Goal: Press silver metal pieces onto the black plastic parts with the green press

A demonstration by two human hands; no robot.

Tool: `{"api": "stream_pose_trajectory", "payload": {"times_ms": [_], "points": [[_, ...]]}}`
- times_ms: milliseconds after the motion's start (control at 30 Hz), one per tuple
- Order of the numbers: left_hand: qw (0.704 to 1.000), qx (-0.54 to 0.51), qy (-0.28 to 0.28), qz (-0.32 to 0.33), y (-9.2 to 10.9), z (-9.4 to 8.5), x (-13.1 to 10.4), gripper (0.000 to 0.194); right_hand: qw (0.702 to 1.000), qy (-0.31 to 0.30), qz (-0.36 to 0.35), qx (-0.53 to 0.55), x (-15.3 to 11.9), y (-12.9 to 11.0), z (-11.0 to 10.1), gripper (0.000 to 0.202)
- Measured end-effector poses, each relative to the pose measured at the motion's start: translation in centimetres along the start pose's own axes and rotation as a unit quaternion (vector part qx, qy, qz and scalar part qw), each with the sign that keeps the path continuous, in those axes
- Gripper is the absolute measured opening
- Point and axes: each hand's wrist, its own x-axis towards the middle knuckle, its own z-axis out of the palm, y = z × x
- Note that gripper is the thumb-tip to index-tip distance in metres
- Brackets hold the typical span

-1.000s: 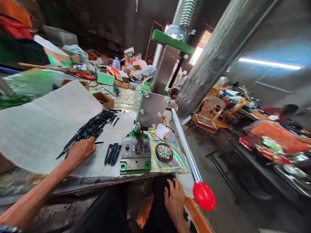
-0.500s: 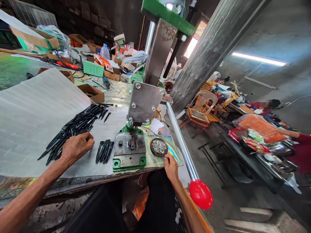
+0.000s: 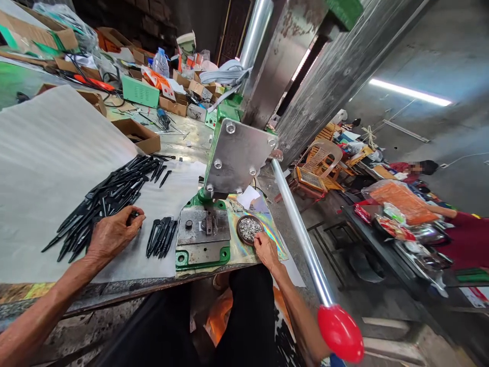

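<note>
My left hand [image 3: 114,232] is closed at the right edge of a pile of black pointed plastic stakes [image 3: 110,188]. Something small and dark shows between its curled fingers, too hidden to name. Beside it lies a smaller row of the same stakes [image 3: 162,237] on white foam sheet. The fingertips of my right hand [image 3: 266,250] are pinched together at the near rim of a round brown dish [image 3: 240,236] filled with small silvery metal pieces [image 3: 250,228]; what they hold, if anything, is hidden. Between the hands stands a green hand press [image 3: 204,232] with a metal block on its base.
The press lever [image 3: 301,229] slants down to the right, ending in a red knob [image 3: 341,334]. An open cardboard box [image 3: 148,141] and a mint-green box [image 3: 140,92] stand farther back. At right, another person's sleeve [image 3: 468,242] is by a dark table with packages.
My right hand has moved up and left onto the dish's rim. My left hand remains by the pile with its fingers curled. The camera view has shifted, so the press looks larger and more tilted.
</note>
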Motion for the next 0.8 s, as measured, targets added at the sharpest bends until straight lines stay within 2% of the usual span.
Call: {"api": "stream_pose_trajectory", "payload": {"times_ms": [100,300,400,567,800], "points": [[0.999,0.035,-0.009,-0.007,-0.3,0.3,0.0,0.033,0.999,-0.026,-0.032,-0.028,0.5,-0.1,-0.3,0.014],[1.000,0.015,-0.001,-0.020,-1.3,1.0,0.1,0.036,0.997,-0.042,-0.058,-0.030,1.0,-0.4,-0.6,0.015],[1.000,0.006,0.000,-0.016,-2.0,1.4,0.3,0.039,0.998,-0.039,-0.053,-0.009,1.2,-0.5,-0.8,0.019],[0.998,-0.046,0.025,0.042,-2.6,2.1,0.6,0.033,0.999,-0.030,-0.034,0.027,1.2,-0.8,-1.1,0.023],[0.998,-0.069,0.003,0.007,-2.6,2.6,0.7,0.038,0.996,-0.037,0.011,0.080,1.4,-0.4,-0.9,0.030]]}}
